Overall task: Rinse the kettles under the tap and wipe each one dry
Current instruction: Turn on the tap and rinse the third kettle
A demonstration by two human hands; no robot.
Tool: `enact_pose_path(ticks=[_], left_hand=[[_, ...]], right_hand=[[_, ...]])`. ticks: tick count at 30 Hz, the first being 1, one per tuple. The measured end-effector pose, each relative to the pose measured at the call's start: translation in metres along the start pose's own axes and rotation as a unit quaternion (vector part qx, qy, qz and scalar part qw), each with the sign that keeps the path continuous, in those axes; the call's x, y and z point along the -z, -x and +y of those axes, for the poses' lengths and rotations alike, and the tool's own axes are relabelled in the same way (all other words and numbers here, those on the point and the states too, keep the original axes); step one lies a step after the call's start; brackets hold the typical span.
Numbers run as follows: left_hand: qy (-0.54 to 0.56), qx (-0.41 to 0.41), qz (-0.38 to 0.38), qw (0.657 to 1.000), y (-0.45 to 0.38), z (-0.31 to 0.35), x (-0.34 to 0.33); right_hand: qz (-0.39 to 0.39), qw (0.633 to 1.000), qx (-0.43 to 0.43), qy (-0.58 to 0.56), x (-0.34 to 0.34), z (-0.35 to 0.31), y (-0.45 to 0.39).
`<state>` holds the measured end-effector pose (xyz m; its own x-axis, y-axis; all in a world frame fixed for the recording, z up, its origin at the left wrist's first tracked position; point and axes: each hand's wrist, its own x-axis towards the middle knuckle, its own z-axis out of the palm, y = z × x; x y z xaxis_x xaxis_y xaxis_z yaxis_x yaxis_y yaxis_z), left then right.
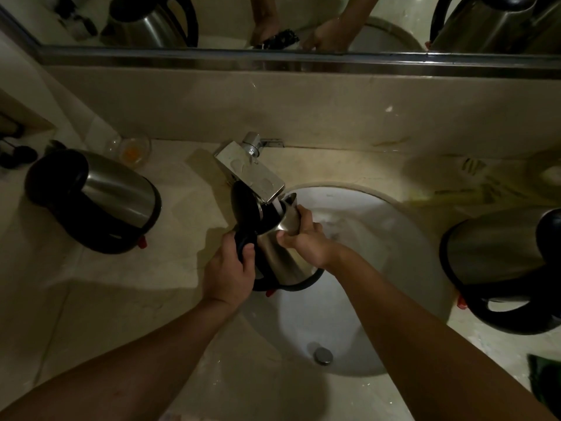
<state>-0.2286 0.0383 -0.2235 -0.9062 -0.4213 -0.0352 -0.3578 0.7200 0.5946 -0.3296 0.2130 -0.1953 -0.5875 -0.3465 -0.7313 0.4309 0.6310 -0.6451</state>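
A steel kettle (280,256) with a black handle and black base is held tilted over the white sink (379,238), its black lid (244,205) flipped open under the square chrome tap (252,171). A white stream of water falls from the spout into the kettle's mouth. My left hand (229,268) grips the black handle. My right hand (303,238) clasps the steel body near the spout. A second kettle (97,199) stands on the counter at the left, and a third kettle (504,262) on the counter at the right.
A glass dish (133,151) sits against the back wall left of the tap. The sink's drain plug (323,356) is near the front. A dark green cloth (546,381) lies at the counter's right front edge. A mirror (303,19) runs above the backsplash.
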Motion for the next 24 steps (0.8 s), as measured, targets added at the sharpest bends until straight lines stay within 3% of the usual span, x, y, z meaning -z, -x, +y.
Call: enact_pose_path(ticks=[24], left_hand=[[-0.002,-0.011,0.003,1.000,-0.0008,0.0024,0.0004]], right_hand=[[0.006,1.000,-0.004,-0.009,0.0005,0.0000,0.0033]])
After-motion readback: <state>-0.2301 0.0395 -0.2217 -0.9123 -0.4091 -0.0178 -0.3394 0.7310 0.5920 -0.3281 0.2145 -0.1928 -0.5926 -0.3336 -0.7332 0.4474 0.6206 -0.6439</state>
